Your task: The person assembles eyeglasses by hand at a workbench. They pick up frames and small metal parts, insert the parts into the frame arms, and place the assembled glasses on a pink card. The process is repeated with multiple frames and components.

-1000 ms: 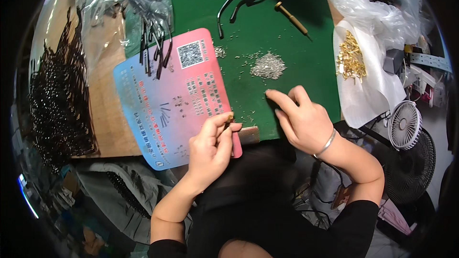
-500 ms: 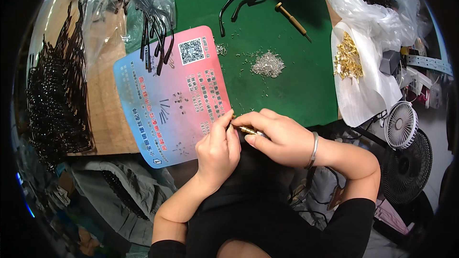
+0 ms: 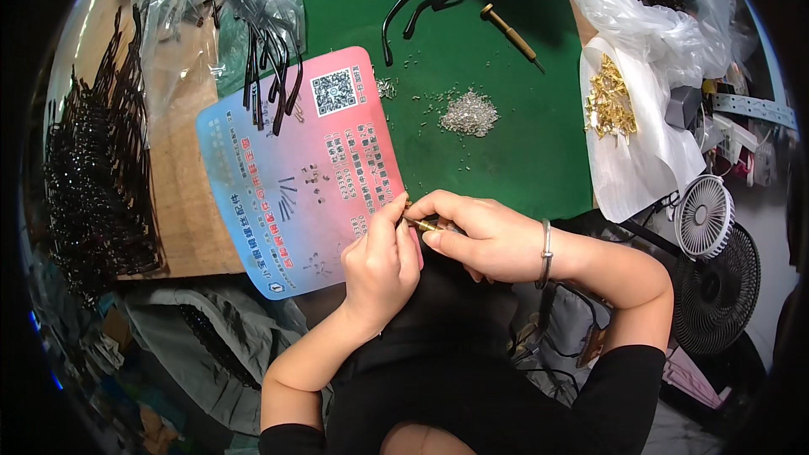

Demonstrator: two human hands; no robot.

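Note:
Close together at the near edge of the mat, my two hands meet fingertip to fingertip. My right hand (image 3: 482,238) is closed around a brass screwdriver (image 3: 425,225), its tip pointing left at the other hand's fingers. Thumb and forefinger of my left hand (image 3: 381,268) pinch a tiny gold-coloured piece (image 3: 408,205); its exact kind is too small to make out. Beneath the left hand lies a pink and blue printed mat (image 3: 316,164) with small dark screws and metal bits on it. Farther off, a pile of tiny silver screws (image 3: 470,114) rests on the green mat (image 3: 514,160).
Another brass screwdriver (image 3: 512,36) lies at the far right. Gold metal parts (image 3: 612,97) sit on white paper (image 3: 632,177). Dark eyeglass temples (image 3: 97,168) are heaped left; more temples (image 3: 274,76) overlap the printed mat. A small white fan (image 3: 704,217) stands right.
The fingers of my right hand have shifted on the screwdriver and now cover more of its handle. My left hand keeps its pinch in nearly the same place.

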